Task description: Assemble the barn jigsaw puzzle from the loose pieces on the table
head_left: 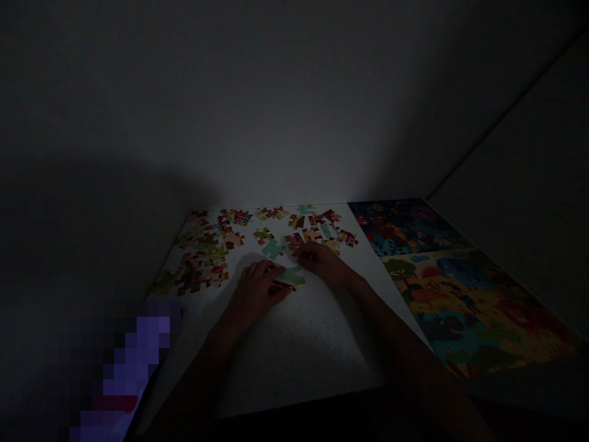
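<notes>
The scene is very dark. My left hand (257, 288) lies on a white table (294, 344) with its fingers curled on a pale green puzzle piece (292, 275). My right hand (322, 258) rests just behind it, fingers bent down onto loose puzzle pieces (317, 230). More loose colourful pieces (202, 258) are scattered at the table's far left. Another teal piece (272, 248) lies between the hands and the far pieces.
A large colourful picture sheet (460, 288) lies along the right side of the table. A wall stands right behind the table. A blurred purple shape (133, 362) sits at the lower left edge.
</notes>
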Demonstrator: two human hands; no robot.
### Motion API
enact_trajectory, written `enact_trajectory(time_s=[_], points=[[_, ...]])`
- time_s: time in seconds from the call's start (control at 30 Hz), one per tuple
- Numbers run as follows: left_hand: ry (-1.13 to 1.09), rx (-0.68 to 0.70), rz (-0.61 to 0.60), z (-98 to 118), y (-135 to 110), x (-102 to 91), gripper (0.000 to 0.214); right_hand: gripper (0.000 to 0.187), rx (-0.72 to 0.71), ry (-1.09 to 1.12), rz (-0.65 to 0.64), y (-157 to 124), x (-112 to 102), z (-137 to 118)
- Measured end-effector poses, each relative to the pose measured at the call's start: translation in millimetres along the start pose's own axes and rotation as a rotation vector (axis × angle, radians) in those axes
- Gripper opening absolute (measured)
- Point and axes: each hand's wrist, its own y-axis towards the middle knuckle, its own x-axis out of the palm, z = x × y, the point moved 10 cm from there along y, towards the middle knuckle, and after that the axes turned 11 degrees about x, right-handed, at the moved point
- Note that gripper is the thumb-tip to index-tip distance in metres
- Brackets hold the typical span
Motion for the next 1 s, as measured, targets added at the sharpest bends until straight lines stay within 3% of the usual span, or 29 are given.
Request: enact_trajectory(time_s=[0.27, 0.53, 0.7, 1.0], points=[[-0.027, -0.009, 0.022, -7.3, -3.6, -4.8, 0.032, 0.020, 0.174, 0.017, 0.348, 8.9, -59.4, 52.7], [-0.071, -0.007, 0.034, -8.6, -6.7, -5.1, 0.034, 0.028, 0.434, -0.288, 0.618, -8.0, -106.8, 93.7], [-0.050, -0.014, 0.080, -15.8, -6.8, -6.4, 0.035, 0.032, 0.541, -0.370, 0.653, -14.9, -109.1, 99.9], [0.030, -0.111, 0.153, -59.3, -10.2, -16.6, 0.036, 0.033, 0.508, -0.463, 0.582, -8.8, -92.6, 90.6]])
